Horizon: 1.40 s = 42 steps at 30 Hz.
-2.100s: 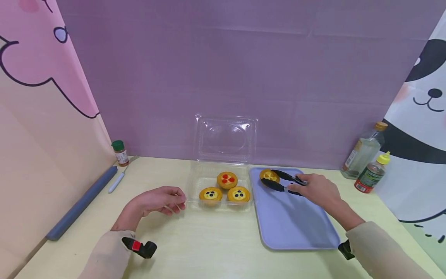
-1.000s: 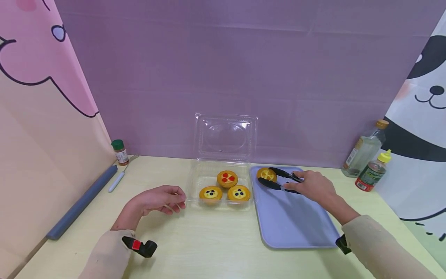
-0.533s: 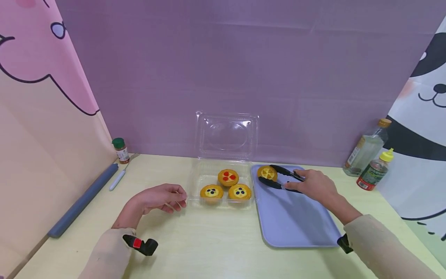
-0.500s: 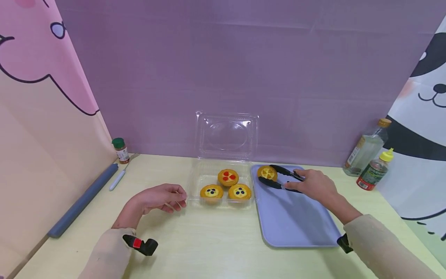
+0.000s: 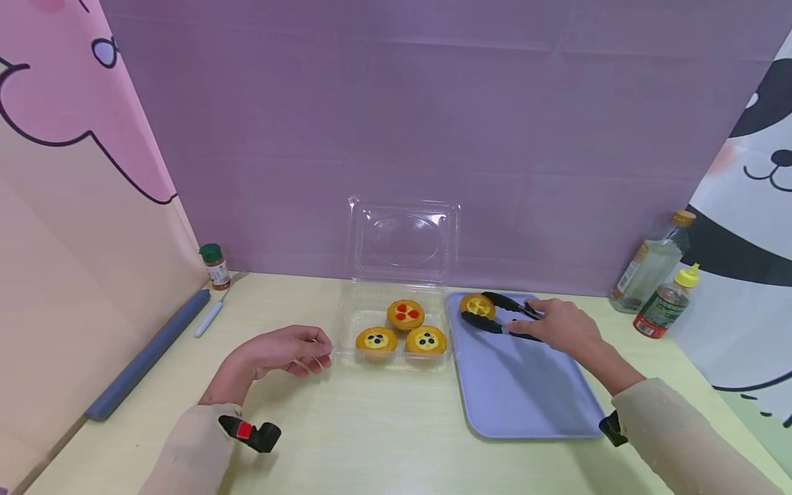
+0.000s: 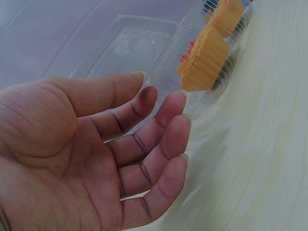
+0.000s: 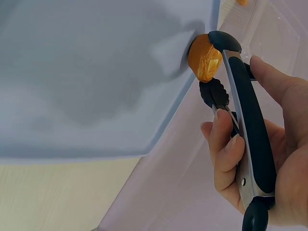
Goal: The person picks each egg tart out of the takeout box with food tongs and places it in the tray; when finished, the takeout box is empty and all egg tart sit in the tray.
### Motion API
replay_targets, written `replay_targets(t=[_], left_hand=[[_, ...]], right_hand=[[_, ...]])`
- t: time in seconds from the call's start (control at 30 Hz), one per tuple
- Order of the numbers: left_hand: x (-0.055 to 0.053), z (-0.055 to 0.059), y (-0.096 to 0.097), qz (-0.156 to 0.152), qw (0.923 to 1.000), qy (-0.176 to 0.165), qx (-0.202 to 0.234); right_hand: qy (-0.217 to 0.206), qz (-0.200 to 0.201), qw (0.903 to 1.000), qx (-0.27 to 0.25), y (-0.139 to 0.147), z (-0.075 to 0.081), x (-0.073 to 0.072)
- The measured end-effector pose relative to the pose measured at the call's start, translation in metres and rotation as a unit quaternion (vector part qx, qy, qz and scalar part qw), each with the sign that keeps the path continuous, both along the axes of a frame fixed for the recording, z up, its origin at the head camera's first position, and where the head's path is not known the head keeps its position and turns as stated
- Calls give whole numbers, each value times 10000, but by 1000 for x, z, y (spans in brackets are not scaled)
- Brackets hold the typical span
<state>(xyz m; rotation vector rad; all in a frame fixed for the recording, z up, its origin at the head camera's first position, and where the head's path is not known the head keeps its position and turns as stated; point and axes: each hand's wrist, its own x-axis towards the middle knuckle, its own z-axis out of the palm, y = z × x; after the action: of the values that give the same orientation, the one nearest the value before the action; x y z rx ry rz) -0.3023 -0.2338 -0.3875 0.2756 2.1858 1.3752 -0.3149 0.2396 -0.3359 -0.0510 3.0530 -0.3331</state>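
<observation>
My right hand (image 5: 566, 328) grips black-tipped tongs (image 7: 248, 125) over the back left of the lilac tray (image 5: 526, 399). Between the tong tips sits an egg tart (image 5: 477, 306) with yellow fruit pieces on top, close over the tray's corner. With thumb and index fingertip, my left hand (image 5: 291, 352) pinches the near left rim of a clear plastic clamshell box (image 5: 346, 316); its other fingers curve loosely below. In the box lie a tart with red topping (image 5: 405, 315) and two blueberry tarts, one left (image 5: 377, 339) and one right (image 5: 426, 339).
The box's clear lid (image 5: 403, 240) stands raised against the purple backdrop. At the left are a blue-grey rolled bar (image 5: 148, 354), a white-handled tool (image 5: 208, 320) and a green-capped jar (image 5: 214, 267). A tall bottle (image 5: 650, 265) and a yellow-capped bottle (image 5: 665, 302) stand at the right.
The tongs and tart have shifted slightly left, then a little back to the right, staying over the tray's back left corner. The left hand keeps its place at the box rim.
</observation>
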Motion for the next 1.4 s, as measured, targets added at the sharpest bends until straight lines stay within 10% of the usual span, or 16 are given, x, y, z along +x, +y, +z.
replay_targets(t=[0.97,1.4], left_hand=[[1,2,1,98,9998,81,-139],[2,2,1,102,9999,79,-103]], right_hand=[[658,142,9971,-342,1,21,17],[625,550,9952,-508,-50,23,33]])
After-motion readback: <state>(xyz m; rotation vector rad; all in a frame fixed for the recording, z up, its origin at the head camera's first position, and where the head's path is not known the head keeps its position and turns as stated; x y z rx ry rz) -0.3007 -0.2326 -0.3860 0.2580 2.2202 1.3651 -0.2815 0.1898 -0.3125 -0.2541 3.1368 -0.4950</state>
